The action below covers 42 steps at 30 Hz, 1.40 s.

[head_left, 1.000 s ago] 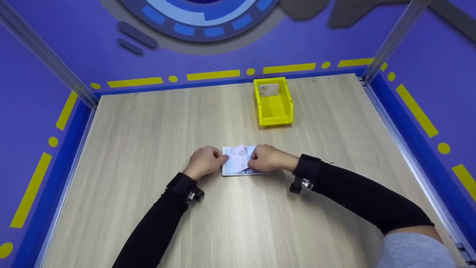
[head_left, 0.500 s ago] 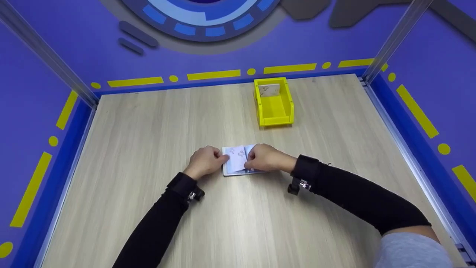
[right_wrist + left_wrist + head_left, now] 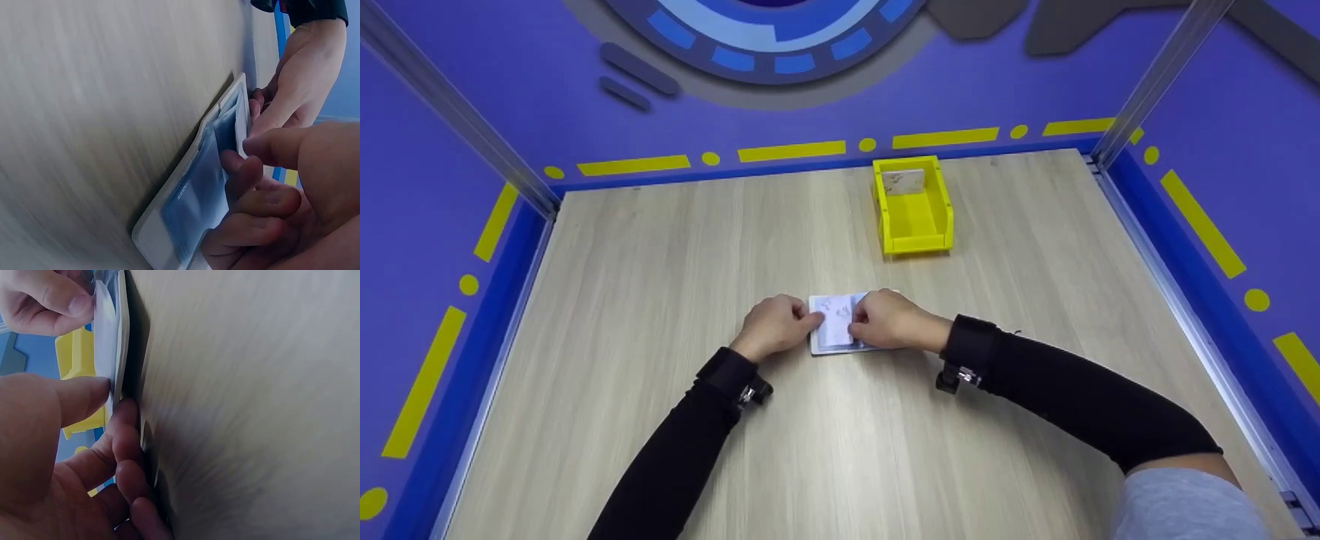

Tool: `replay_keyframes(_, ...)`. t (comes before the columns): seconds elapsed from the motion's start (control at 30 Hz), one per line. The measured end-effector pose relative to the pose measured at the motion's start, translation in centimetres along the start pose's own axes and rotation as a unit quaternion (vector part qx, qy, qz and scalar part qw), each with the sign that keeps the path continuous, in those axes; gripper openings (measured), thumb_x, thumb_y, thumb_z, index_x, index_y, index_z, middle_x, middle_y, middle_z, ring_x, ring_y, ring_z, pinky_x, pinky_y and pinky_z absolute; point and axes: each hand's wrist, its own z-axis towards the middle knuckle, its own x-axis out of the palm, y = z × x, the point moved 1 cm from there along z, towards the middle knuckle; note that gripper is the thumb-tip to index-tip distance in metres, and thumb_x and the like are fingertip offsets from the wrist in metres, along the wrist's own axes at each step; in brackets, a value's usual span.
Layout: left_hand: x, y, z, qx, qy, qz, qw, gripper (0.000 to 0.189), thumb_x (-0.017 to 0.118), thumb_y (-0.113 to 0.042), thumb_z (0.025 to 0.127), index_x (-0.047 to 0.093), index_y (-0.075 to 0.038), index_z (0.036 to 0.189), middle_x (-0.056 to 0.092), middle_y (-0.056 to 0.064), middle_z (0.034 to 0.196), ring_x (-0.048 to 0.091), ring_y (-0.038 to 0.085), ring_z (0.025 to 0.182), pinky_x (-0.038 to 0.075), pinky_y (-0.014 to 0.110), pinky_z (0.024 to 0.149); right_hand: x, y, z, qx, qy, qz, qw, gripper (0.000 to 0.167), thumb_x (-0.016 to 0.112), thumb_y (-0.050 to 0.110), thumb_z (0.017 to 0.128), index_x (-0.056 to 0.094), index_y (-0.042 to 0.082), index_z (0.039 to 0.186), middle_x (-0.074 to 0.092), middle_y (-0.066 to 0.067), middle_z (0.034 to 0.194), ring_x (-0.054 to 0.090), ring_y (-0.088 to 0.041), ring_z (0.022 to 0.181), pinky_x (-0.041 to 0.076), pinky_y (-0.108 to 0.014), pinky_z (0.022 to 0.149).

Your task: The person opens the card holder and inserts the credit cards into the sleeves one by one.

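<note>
Left hand: my left hand [image 3: 778, 322] is clamped on the holder's left edge, thumb pressing from above, fingers tucked underneath. That is a sound anchor; I should bear down evenly so nothing slides on the table [image 3: 690, 240].
Holder: the flat rectangular white-edged holder with clear bluish plastic sleeves [image 3: 826, 350] lies spread on the table, well in from the left and right edges and short of the far edge.
Card: the pale rectangular card with small printed marks [image 3: 835, 321] lies over the holder's left half, its sides nearly in line with the holder's. I cannot tell whether any of it sits inside a sleeve. I judge that small, level pushes suit it best; too much force could buckle it.
Right hand: my right hand [image 3: 894, 321] pinches the card's right edge between thumb and finger. A light hold near the middle of that edge should stop it twisting.
Bin: the yellow open-fronted plastic bin [image 3: 919, 244] stands near the table's far edge, nearer the far right corner, a second pale printed card [image 3: 904, 182] inside against its back.
</note>
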Motion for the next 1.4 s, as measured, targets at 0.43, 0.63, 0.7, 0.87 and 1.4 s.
replay_keyframes(0.43,0.1,-0.2,0.0,0.014,-0.007,0.015,0.9998,0.043,0.075,-0.052,0.101,0.06,-0.022,0.074,0.053,-0.007,0.073,0.052,0.016,0.069,0.036,0.032,0.064,-1.4,-0.7,0.3,-0.026,-0.047,-0.018,0.9984,0.022,0.075,0.026,0.103,0.086,0.009,0.097,0.073,-0.002,0.082,0.058,-0.014,0.072,0.044,-0.027,0.066)
replay_keyframes(0.63,0.0,-0.1,-0.2,0.004,-0.001,0.007,1.0,0.045,0.076,-0.053,0.101,0.06,-0.021,0.073,0.053,-0.006,0.072,0.052,0.016,0.069,0.036,0.032,0.064,-4.4,-2.6,0.8,0.039,-0.057,-0.014,0.9975,0.021,0.073,0.028,0.106,0.085,0.01,0.105,0.076,-0.005,0.089,0.064,-0.017,0.075,0.049,-0.029,0.066)
replay_keyframes(0.7,0.0,0.0,-0.2,0.003,0.0,0.006,1.0,0.046,0.077,-0.053,0.1,0.059,-0.021,0.072,0.052,-0.007,0.07,0.051,0.016,0.068,0.036,0.031,0.063,-4.8,-3.3,1.0,0.06,-0.046,-0.031,0.9967,0.02,0.076,0.03,0.105,0.085,0.011,0.106,0.075,-0.004,0.089,0.064,-0.018,0.076,0.048,-0.03,0.067)
replay_keyframes(0.87,0.1,0.1,-0.2,0.008,-0.006,0.011,0.9999,0.046,0.078,-0.053,0.099,0.06,-0.021,0.072,0.053,-0.007,0.07,0.051,0.016,0.068,0.036,0.031,0.063,-4.5,-4.4,1.3,0.079,-0.019,-0.04,0.9959,0.023,0.082,0.035,0.101,0.082,0.014,0.109,0.076,-0.003,0.095,0.065,-0.02,0.084,0.049,-0.032,0.073)
replay_keyframes(1.4,0.2,0.0,-0.1,0.017,-0.014,0.009,0.9997,0.045,0.079,-0.051,0.098,0.06,-0.021,0.071,0.053,-0.008,0.07,0.051,0.015,0.07,0.035,0.031,0.064,-4.2,-4.3,1.5,0.042,-0.043,-0.06,0.9964,0.015,0.084,0.025,0.098,0.076,0.014,0.091,0.069,-0.003,0.085,0.061,-0.021,0.082,0.045,-0.033,0.073)
